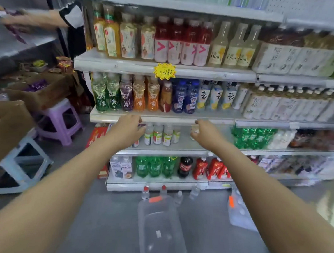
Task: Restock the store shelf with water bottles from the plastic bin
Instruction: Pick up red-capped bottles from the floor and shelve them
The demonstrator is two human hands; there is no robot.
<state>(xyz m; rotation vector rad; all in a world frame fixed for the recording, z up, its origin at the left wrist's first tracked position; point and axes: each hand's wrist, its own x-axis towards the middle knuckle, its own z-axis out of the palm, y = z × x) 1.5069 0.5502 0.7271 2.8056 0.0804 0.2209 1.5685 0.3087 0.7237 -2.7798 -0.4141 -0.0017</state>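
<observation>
Hands reach toward the shelf (161,150): the left hand (129,126) curls just left of the small water bottles (158,134), the right hand (202,129) just right. Blur hides whether either holds one. A careless nudge could topple that row. The near bin (139,211) looks empty, and the loose bottles (145,192) beyond it could be kicked over.

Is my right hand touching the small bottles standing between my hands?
Apart. The head view shows a strip of bare shelf between the right hand and the nearest of those small bottles.
</observation>
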